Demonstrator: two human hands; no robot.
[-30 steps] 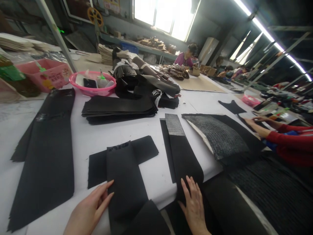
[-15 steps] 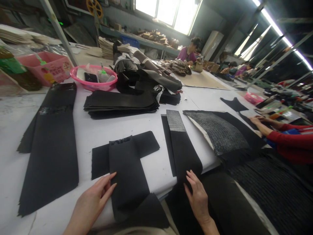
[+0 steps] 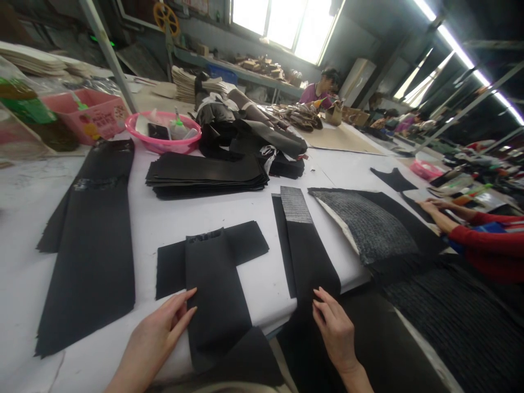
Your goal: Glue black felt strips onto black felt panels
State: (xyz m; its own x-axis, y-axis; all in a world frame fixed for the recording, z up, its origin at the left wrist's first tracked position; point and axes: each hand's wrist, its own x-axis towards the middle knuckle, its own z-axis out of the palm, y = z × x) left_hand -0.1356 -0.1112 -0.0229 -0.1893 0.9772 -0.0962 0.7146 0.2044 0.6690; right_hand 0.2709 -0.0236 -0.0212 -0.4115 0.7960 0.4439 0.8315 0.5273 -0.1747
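My left hand (image 3: 158, 333) lies flat with fingers stretched out, its fingertips touching the left edge of a long black fabric strip (image 3: 215, 297) that hangs over the table's near edge. This strip lies across a shorter black piece (image 3: 245, 245). My right hand (image 3: 333, 327) rests on the lower end of another long black strip (image 3: 309, 256) whose far end is grey and textured; its fingers are slightly curled on the fabric at the table edge.
A wide black fabric stack (image 3: 88, 245) lies to the left, a pile of black sheets (image 3: 204, 174) and a pink basin (image 3: 164, 134) farther back. Grey textured panels (image 3: 364, 224) lie to the right. A co-worker's red-sleeved arm (image 3: 483, 240) reaches in from the right; other people sit at the far end.
My right hand has slid a little up the strip and its fingers have curled. My left hand has barely shifted. The view has moved slightly.
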